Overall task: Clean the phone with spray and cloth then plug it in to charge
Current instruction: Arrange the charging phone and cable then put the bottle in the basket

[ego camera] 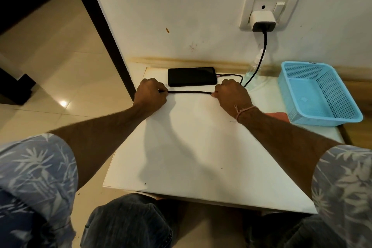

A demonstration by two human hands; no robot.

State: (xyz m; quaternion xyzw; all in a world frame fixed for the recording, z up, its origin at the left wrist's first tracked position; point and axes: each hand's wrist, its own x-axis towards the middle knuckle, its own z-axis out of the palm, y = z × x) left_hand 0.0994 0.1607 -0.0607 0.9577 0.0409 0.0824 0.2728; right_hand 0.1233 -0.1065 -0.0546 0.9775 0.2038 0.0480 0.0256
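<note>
The left hand point(150, 94) is curled into a loose fist on the counter point(191, 147), pinching one end of a slack stretch of the black charging cable point(189, 92) between thumb and fingers. The right hand point(231, 94) is closed the same way round the other end of that stretch, so the cable runs taut and nearly straight between the two fists, lying just in front of the phone point(192, 76). A thin pinkish thread is tied at the right wrist.

The phone lies flat, screen up and dark, along the far edge of the counter close to the wall. The cable's plug sits in the phone's right end; from there the lead loops round behind the right hand.

Further on, the cable climbs the wall to a white charger point(261, 20) seated in the wall socket point(269, 9). A clear spray bottle point(259, 70) stands against the wall right behind the rising cable, partly crossed by it.

To the right, a light blue plastic basket point(320, 94) sits on the counter's edge, and a reddish flat thing point(275, 116), perhaps the cloth, peeks out between it and the right forearm.
</note>
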